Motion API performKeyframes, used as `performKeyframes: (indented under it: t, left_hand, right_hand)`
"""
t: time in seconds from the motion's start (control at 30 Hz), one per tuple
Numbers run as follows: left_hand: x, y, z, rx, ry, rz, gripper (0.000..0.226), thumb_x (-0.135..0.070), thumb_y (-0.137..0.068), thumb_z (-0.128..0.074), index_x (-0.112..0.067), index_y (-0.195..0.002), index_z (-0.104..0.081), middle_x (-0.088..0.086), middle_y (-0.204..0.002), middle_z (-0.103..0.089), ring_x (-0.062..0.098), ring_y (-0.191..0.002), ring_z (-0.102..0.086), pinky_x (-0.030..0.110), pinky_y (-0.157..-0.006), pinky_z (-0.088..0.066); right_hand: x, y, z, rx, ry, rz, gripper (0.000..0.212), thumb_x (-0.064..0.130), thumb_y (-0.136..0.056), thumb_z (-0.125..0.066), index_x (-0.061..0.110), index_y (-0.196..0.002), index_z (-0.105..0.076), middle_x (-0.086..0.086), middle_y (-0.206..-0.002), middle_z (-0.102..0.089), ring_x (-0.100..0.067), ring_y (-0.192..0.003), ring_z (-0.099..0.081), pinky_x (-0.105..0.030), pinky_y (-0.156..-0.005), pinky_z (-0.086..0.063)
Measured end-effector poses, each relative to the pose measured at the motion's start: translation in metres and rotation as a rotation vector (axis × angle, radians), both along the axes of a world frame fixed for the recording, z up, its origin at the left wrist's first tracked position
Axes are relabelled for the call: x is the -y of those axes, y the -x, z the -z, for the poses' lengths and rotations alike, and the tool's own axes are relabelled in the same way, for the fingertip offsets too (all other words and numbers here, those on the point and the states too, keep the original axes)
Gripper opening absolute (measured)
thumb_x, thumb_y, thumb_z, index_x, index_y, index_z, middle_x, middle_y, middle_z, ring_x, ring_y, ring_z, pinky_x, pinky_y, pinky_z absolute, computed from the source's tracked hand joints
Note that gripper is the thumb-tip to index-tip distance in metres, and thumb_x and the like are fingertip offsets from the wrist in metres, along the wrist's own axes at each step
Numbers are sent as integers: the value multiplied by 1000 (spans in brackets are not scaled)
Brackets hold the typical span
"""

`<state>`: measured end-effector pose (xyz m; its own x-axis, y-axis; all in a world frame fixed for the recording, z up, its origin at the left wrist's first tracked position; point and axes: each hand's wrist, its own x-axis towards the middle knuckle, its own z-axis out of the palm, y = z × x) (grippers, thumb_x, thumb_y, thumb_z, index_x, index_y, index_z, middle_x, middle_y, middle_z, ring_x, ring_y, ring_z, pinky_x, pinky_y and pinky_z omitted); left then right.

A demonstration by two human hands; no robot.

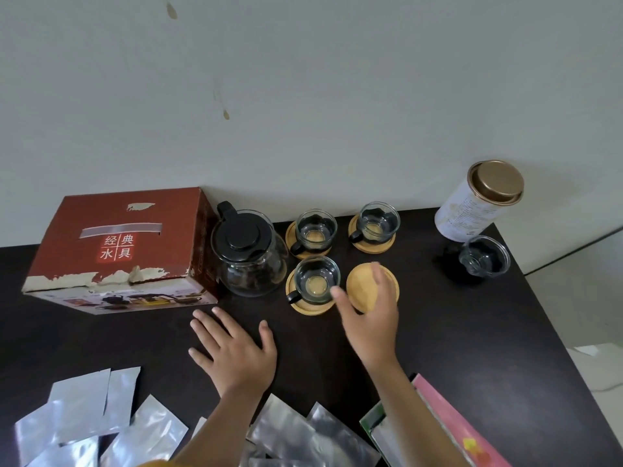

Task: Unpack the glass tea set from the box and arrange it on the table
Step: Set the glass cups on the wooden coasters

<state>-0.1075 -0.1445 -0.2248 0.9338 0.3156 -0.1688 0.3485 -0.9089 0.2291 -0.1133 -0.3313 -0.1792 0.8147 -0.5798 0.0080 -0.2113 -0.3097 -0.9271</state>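
A red box lies shut at the left of the dark table. Beside it stands a glass teapot with a black lid. Three glass cups with black handles stand on round wooden coasters: one cup, a second cup, and a third cup. A fourth coaster is bare, and my right hand rests on it with straight fingers. A fourth glass cup stands apart at the far right. My left hand lies flat on the table with fingers spread.
A white tin with a gold lid stands at the back right corner. Several silver foil sachets lie along the near edge, and a pink and green packet at the near right. The table's right edge runs diagonally.
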Motion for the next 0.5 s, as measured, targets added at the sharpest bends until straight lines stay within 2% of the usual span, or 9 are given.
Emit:
performKeyframes:
  t: [0.03, 0.13, 0.2, 0.33, 0.43, 0.5]
  left_hand:
    - [0, 0, 0, -1, -2, 1, 90, -60, -82, -21, 1, -148, -13, 25, -156, -3, 37, -145, -2, 63, -108, -16]
    - [-1, 0, 0, -7, -7, 4, 89, -60, -82, -20, 1, -148, -13, 25, -156, -3, 37, -145, -2, 64, -108, -17]
    - [-1, 0, 1, -13, -12, 4, 89, -60, -83, -21, 1, -148, -13, 25, -156, -3, 37, -145, -1, 64, -108, -17]
    - [-1, 0, 1, -22, -5, 6, 85, -57, -89, -31, 0, -148, -11, 25, -156, 0, 35, -145, 1, 64, -108, -15]
    - [0, 0, -1, -18, 7, 3, 86, -56, -89, -36, 0, -149, -10, 24, -156, 2, 35, -145, 3, 63, -109, -13]
    - [0, -1, -1, -18, 11, 2, 86, -57, -89, -36, 0, -149, -10, 24, -156, 2, 35, -145, 3, 63, -109, -13]
  right_hand:
    - [11, 1, 1, 2, 2, 74, 80, 37, -76, -77, 14, -143, -40, 10, -137, -43, 0, -128, -37, -5, -101, -26]
    - [46, 3, 5, -12, -7, 319, 68, 31, -84, -71, 11, -141, -41, -2, -140, -45, -14, -130, -43, -28, -107, -35]
    - [70, 3, 12, -31, -13, 483, 68, 29, -85, -70, 6, -142, -39, -11, -140, -42, -23, -129, -45, -34, -107, -38]
    - [108, -3, 22, -36, -54, 685, 76, 26, -82, -73, -1, -141, -34, -20, -139, -38, -29, -127, -43, -38, -110, -37]
    - [129, -12, 23, -6, -83, 725, 93, 27, -77, -78, -4, -145, -24, -19, -141, -36, -28, -135, -35, -30, -114, -28]
    - [141, -21, 22, 24, -124, 750, 106, 30, -71, -83, -2, -148, -17, -17, -145, -34, -26, -138, -33, -29, -114, -27]
